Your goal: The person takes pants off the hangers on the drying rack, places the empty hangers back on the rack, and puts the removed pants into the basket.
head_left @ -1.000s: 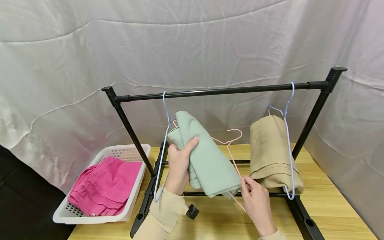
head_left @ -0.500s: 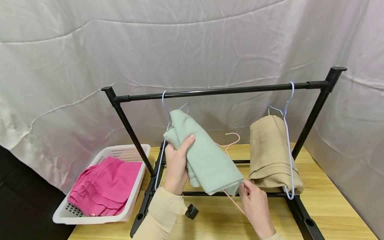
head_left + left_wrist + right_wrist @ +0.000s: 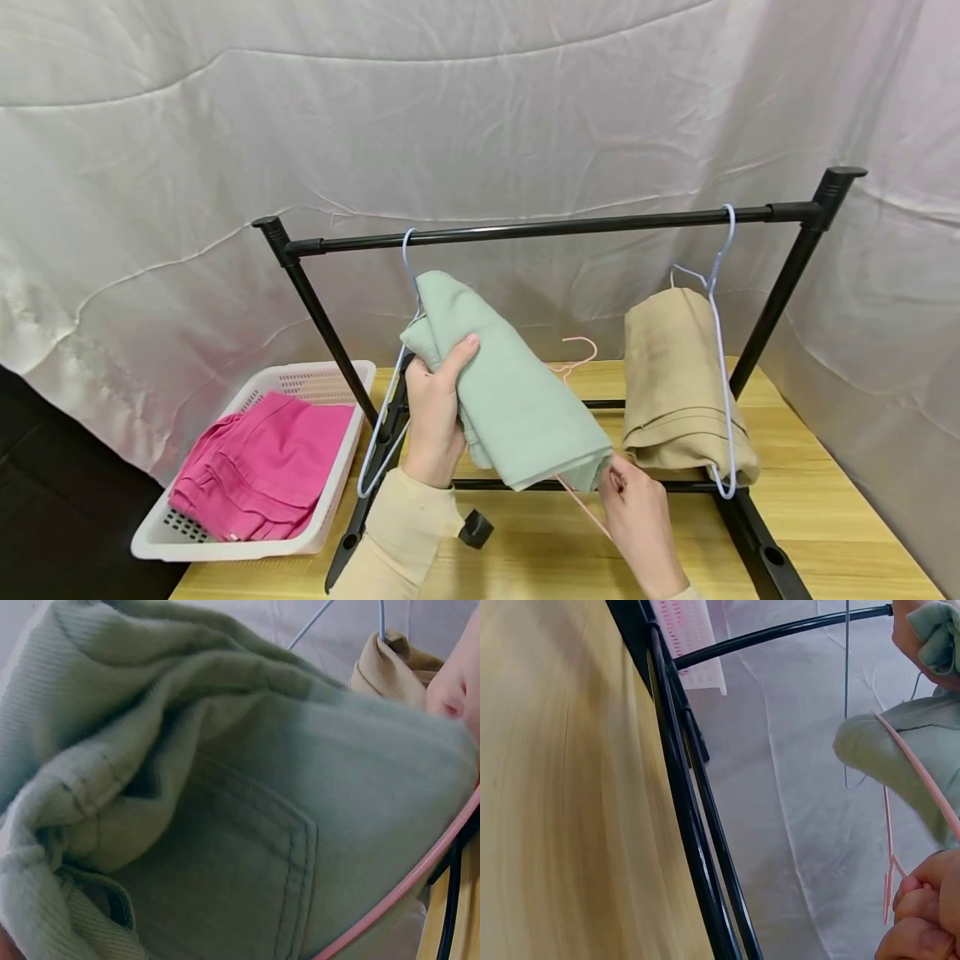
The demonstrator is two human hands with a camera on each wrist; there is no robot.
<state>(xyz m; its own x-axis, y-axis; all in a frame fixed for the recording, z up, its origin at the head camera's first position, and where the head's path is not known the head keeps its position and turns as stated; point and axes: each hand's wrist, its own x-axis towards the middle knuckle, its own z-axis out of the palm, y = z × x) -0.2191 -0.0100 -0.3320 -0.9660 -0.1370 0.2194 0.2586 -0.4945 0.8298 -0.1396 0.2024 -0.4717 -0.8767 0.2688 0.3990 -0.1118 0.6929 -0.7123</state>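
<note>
My left hand grips a pair of folded pale green jeans, its thumb over the front. A stitched pocket and waistband folds of the jeans show in the left wrist view. A thin pink hanger passes through the fold, its hook rising behind. With curled fingers my right hand pinches the hanger's wire beside the lower right corner of the jeans. In the right wrist view the pink hanger runs to that hand; its fingertips are partly hidden.
A black rack spans the wooden table. On its bar hang an unloaded blue hanger at left and another blue hanger with khaki trousers at right. A white basket holds pink folded trousers.
The green jeans and my left hand have shifted slightly left, and the jeans cover more of the pink hanger. My right hand has moved to the jeans' corner. The left blue hanger has swung.
</note>
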